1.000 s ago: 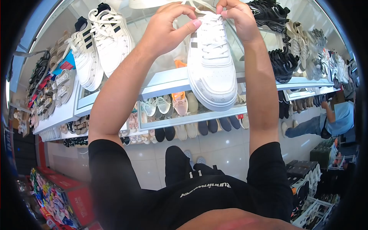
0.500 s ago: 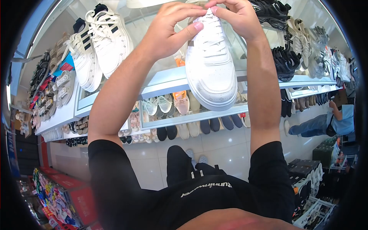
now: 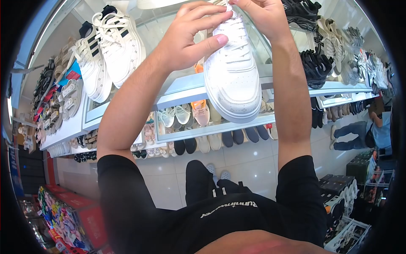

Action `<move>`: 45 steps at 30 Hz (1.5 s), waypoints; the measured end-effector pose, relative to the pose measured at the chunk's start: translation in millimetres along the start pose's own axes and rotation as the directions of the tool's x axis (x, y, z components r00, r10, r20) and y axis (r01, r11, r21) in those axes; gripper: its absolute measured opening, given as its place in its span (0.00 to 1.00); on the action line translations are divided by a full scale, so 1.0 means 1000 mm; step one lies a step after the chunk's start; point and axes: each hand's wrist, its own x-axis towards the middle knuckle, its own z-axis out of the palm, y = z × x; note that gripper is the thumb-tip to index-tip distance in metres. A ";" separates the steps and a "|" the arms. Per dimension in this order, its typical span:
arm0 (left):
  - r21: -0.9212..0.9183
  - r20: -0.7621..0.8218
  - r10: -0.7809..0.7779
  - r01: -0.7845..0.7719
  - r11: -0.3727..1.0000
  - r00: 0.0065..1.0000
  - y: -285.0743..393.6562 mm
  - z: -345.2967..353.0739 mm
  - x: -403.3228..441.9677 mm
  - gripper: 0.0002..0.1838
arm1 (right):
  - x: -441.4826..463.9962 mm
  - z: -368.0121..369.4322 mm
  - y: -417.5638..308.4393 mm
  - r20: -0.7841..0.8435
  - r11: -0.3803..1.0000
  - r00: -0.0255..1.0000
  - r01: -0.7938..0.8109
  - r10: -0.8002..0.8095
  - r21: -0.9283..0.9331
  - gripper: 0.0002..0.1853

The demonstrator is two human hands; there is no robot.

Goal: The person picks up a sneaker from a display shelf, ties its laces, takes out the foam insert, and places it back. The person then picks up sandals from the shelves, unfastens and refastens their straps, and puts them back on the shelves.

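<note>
A white sneaker point(image 3: 232, 80) with white laces point(image 3: 235, 42) rests on the glass-topped display case, its toe pointing toward me and jutting past the front edge. My left hand point(image 3: 196, 36) is at the shoe's left side, the thumb against the upper and the fingers reaching over the top laces. My right hand point(image 3: 260, 19) is at the top of the tongue, thumb and finger pinched on a shoelace there. Its fingertips are partly cut off by the frame's upper edge, as is the shoe's heel.
White sneakers with black stripes point(image 3: 120, 46) stand to the left on the case point(image 3: 177, 91). Black shoes point(image 3: 315, 67) sit to the right. Several pairs fill the lower shelves. A person in blue point(image 3: 380, 131) stands at far right; shoe boxes point(image 3: 338, 186) are stacked behind me.
My left hand has shifted slightly right and down over the laces. The right hand has moved slightly up at the tongue. The person at right has changed stance.
</note>
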 end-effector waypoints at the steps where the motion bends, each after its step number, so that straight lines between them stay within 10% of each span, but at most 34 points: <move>1: -0.004 0.007 -0.007 0.007 1.000 1.000 0.002 -0.001 0.000 0.26 | 0.000 0.000 -0.001 0.001 1.000 1.000 -0.021 0.021 -0.018 0.04; 4: -0.054 -0.099 -0.023 0.017 0.998 0.995 0.011 0.000 0.001 0.22 | -0.002 0.001 0.001 0.024 0.999 1.000 -0.014 0.013 0.052 0.06; 7: -0.049 0.147 0.017 -0.010 0.999 0.989 -0.008 -0.008 -0.007 0.46 | -0.005 0.002 -0.011 0.141 0.972 0.984 0.134 -0.107 -0.192 0.07; 10: -0.089 0.039 0.004 0.000 0.996 0.999 -0.007 -0.002 -0.008 0.53 | -0.001 -0.001 0.002 0.159 0.978 0.981 0.137 -0.112 -0.154 0.08; 16: -0.239 -0.041 -0.032 0.021 0.971 0.999 -0.010 -0.002 -0.006 0.46 | -0.004 0.002 -0.004 0.149 0.995 0.987 -0.065 0.053 0.072 0.06; 19: -0.281 -0.092 -0.093 0.063 0.958 0.991 -0.007 -0.001 -0.005 0.40 | -0.002 0.002 0.003 0.053 0.993 0.993 0.108 -0.106 -0.038 0.04; 31: -0.125 0.121 0.077 -0.062 0.990 0.990 -0.011 -0.007 0.000 0.53 | -0.005 0.019 -0.012 -0.217 0.974 0.959 0.143 -0.180 -0.178 0.02; 37: -0.056 0.150 -0.144 0.154 0.987 0.978 -0.006 -0.004 -0.005 0.59 | -0.003 0.013 0.000 -0.204 0.933 0.925 0.273 -0.321 -0.232 0.06; 40: 0.059 0.062 -0.091 0.087 0.994 0.994 -0.029 0.007 -0.018 0.58 | -0.004 0.016 0.006 -0.428 0.985 0.887 0.161 -0.174 -0.066 0.07; 45: 0.004 0.024 -0.397 0.397 0.918 0.917 -0.020 0.003 -0.013 0.57 | -0.002 0.016 0.005 -0.498 1.000 0.867 0.017 -0.011 0.007 0.04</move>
